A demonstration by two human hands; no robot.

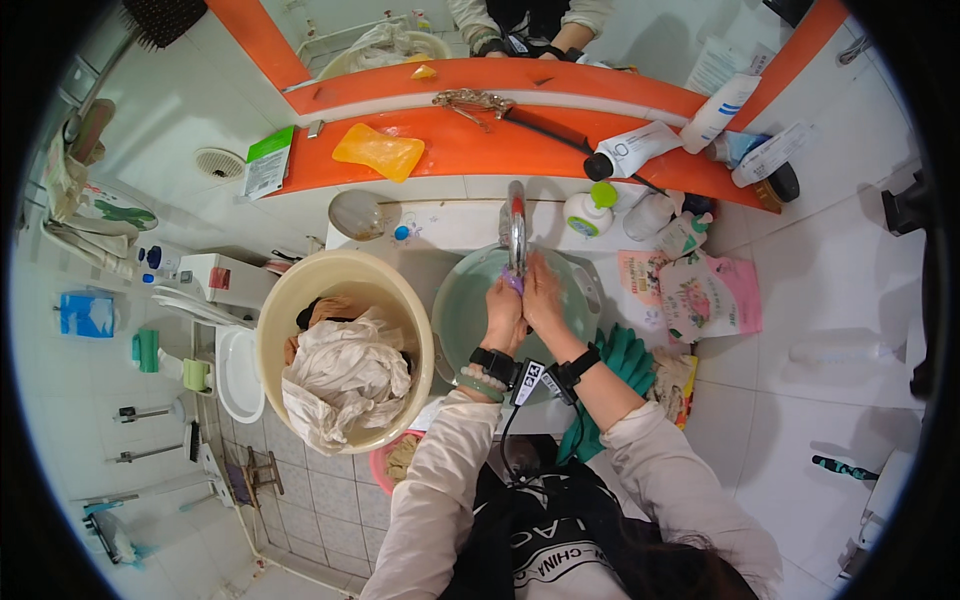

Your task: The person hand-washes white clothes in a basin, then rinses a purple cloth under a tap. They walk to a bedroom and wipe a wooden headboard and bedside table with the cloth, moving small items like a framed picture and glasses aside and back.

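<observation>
Under the chrome faucet, both hands are close together over a pale green plastic basin. A small purple thing, too hidden to identify, shows at the fingertips of my left hand, which is closed on it. My right hand is pressed alongside the left, its fingers blurred by motion; whether it also grips the purple thing is hidden. Each wrist wears a black strap with a small device, and beaded and jade-like bracelets circle the left one.
A large cream tub of wet white cloth stands left of the basin. Green rubber gloves and a pink refill pouch lie right. Bottles, including a green-capped one, line the back. Yellow soap rests on the orange shelf.
</observation>
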